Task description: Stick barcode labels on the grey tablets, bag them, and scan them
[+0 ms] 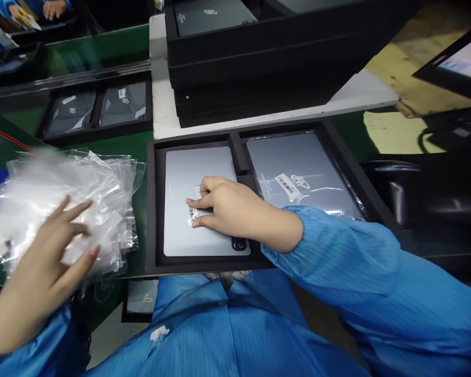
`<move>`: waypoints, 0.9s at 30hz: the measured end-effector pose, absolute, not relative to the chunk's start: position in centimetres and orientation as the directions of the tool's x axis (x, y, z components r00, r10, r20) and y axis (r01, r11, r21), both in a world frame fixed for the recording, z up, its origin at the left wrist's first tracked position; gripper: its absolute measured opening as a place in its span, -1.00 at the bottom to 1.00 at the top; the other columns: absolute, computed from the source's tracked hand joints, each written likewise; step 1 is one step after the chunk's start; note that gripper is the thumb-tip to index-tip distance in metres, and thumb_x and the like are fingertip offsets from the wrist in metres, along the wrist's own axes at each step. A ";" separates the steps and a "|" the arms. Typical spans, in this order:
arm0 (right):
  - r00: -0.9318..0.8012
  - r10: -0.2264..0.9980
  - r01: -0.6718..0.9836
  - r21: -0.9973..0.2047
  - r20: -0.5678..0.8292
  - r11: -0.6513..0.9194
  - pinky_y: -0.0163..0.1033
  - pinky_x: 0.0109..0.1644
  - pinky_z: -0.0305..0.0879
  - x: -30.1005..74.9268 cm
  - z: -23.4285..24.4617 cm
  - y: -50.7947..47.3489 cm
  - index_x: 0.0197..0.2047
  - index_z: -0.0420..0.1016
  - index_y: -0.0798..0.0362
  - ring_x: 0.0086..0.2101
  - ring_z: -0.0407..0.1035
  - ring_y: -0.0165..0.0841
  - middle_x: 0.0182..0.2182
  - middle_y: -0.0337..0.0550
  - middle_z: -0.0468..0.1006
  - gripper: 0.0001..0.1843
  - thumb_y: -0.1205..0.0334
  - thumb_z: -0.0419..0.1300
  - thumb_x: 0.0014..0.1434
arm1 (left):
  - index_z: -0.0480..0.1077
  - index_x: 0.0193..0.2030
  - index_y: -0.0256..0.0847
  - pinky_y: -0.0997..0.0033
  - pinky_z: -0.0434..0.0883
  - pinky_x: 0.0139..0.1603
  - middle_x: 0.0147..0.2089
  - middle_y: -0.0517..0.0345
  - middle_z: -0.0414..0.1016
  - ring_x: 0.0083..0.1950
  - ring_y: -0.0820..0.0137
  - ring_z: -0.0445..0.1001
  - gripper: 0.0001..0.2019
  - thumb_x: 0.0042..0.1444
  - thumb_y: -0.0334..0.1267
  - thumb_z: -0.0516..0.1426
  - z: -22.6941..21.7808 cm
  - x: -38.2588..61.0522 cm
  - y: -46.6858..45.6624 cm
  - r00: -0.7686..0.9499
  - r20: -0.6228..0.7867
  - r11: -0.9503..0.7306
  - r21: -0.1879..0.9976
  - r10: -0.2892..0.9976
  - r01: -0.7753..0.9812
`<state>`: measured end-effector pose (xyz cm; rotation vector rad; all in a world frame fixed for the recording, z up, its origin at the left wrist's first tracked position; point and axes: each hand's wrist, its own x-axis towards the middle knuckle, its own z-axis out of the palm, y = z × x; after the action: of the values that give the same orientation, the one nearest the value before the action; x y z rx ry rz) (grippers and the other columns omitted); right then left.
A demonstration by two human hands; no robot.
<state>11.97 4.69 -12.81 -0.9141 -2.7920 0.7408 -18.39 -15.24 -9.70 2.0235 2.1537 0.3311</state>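
My right hand (230,207) lies on a bare grey tablet (192,230) in the left compartment of a black foam tray (151,209). Its fingertips press a small barcode label (192,212) against the tablet's back, with the fingers curled. The right compartment holds a second tablet (302,175) wrapped in a clear bag with a barcode sticker. My left hand (53,256) rests with its fingers spread on a pile of clear plastic bags (63,193) to the left of the tray.
A stack of black foam trays (267,57) stands on a white board behind the tray. Another tray with two bagged tablets (98,107) lies on the green belt at the back left. Another person's hands (51,8) show at the top left.
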 end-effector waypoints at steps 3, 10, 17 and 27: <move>-0.815 0.578 0.530 -0.464 -0.046 0.710 -0.23 -0.14 0.32 11.8 -12.9 4.7 0.12 0.73 -0.12 -0.07 0.44 -0.19 -0.15 -0.06 0.53 -0.57 -0.01 0.47 0.20 | 0.22 0.48 -0.08 -0.45 0.22 0.41 0.54 -0.01 0.20 0.57 -0.23 0.07 -0.33 0.35 0.18 -0.10 -11.8 -17.7 -13.1 -0.084 -0.104 0.094 0.092 0.991 0.991; -0.814 0.577 0.537 -0.461 -0.063 0.707 -0.25 -0.19 0.25 11.2 -12.8 4.9 0.08 0.74 -0.04 -0.11 0.45 -0.22 -0.15 -0.04 0.56 -0.58 -0.01 0.47 0.20 | 0.20 0.52 -0.23 -0.46 0.10 0.44 0.59 -0.11 0.07 0.59 -0.21 0.01 -0.24 0.38 0.22 -0.16 -14.1 -16.0 -12.8 -0.128 -0.026 0.125 -0.102 0.991 0.987; -0.794 0.608 0.528 -0.535 -0.033 0.660 -0.24 -0.20 0.26 10.5 -13.2 5.5 -0.11 0.80 -0.04 -0.15 0.49 -0.28 -0.16 -0.10 0.63 -0.81 0.09 0.40 0.29 | 0.17 0.50 -0.35 -0.32 0.16 0.50 0.55 -0.22 0.15 0.56 -0.12 0.14 -0.21 0.35 0.21 -0.12 -12.1 -16.4 -12.4 -0.174 -0.012 0.174 0.165 0.985 0.971; -0.509 0.855 0.108 -0.977 0.103 0.182 -0.29 -0.24 0.53 11.2 -13.7 9.1 -0.13 0.75 0.08 -0.36 0.59 -0.35 -0.31 -0.12 0.73 -0.79 0.14 0.43 0.24 | 0.49 0.18 -0.14 0.10 0.52 0.09 0.09 0.00 0.61 0.02 0.11 0.59 -0.52 0.41 0.13 -0.01 -4.8 -6.1 -10.3 0.132 0.041 -0.139 0.286 0.990 0.948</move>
<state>11.22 9.05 -13.74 -0.9107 -1.7743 1.3846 -6.05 -10.30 -4.84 2.2125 1.9247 0.3278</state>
